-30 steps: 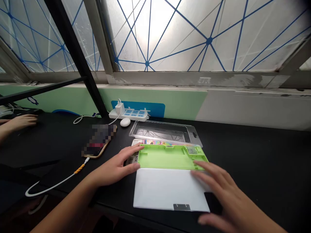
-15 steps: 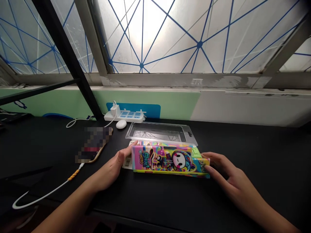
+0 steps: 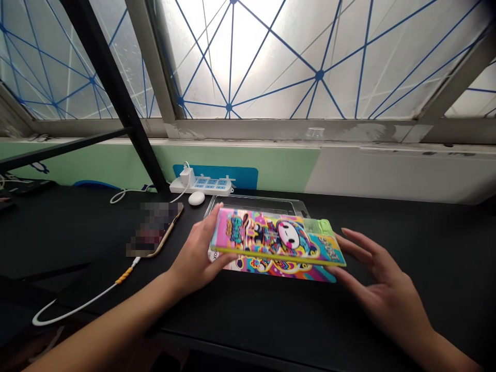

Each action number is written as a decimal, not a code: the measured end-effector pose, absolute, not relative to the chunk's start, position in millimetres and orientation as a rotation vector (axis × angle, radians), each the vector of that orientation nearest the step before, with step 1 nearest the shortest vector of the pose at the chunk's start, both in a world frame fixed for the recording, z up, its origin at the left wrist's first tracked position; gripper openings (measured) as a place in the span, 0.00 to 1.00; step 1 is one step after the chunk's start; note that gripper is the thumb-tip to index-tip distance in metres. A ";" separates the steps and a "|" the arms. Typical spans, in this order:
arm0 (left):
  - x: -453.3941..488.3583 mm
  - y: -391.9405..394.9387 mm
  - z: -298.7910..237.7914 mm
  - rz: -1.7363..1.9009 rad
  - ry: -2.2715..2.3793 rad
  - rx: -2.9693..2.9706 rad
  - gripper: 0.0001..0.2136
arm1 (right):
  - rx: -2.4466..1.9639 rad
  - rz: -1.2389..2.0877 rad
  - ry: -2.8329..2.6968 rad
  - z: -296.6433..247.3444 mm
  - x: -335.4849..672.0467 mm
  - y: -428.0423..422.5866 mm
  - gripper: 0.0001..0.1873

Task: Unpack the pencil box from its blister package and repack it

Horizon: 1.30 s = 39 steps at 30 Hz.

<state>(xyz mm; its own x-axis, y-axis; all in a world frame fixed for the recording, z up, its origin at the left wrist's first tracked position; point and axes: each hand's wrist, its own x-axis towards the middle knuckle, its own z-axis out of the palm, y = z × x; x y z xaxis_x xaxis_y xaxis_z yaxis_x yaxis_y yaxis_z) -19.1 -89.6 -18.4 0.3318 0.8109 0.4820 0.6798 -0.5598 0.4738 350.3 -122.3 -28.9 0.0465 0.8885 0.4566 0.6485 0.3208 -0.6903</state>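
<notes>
A colourful printed pencil box [image 3: 275, 237] with a cartoon figure and a lime-green corner is raised and tilted above the black table [image 3: 426, 243]. My left hand [image 3: 196, 258] grips its left end. My right hand [image 3: 372, 274] has its fingers spread, with the fingertips at the box's right end. Beneath the box shows a second printed surface [image 3: 279, 275], but I cannot tell whether it belongs to the box or is a separate piece.
Behind the box lies a clear plastic blister tray [image 3: 256, 203]. Farther back are a white power strip [image 3: 201, 185] and a white mouse [image 3: 196, 198]. A pixelated phone [image 3: 155, 230] lies left, with a white cable [image 3: 89, 299] curling toward the table's front edge.
The pencil box has been raised and tilted, and a second printed surface now shows beneath it. My right hand's fingers have spread wider than before.
</notes>
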 end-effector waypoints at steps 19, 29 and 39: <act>-22.6 7.0 -12.1 0.788 1.575 2.182 0.38 | -1.301 0.339 -2.004 -35.7 325.9 -24.1 0.30; -9.3 2.8 -9.7 0.535 1.800 2.409 0.33 | -1.135 -0.119 -2.293 -34.1 329.5 -27.4 0.22; 6.8 -3.2 -15.7 0.234 1.586 2.814 0.24 | -1.017 0.261 -2.585 -32.6 298.3 -66.0 0.24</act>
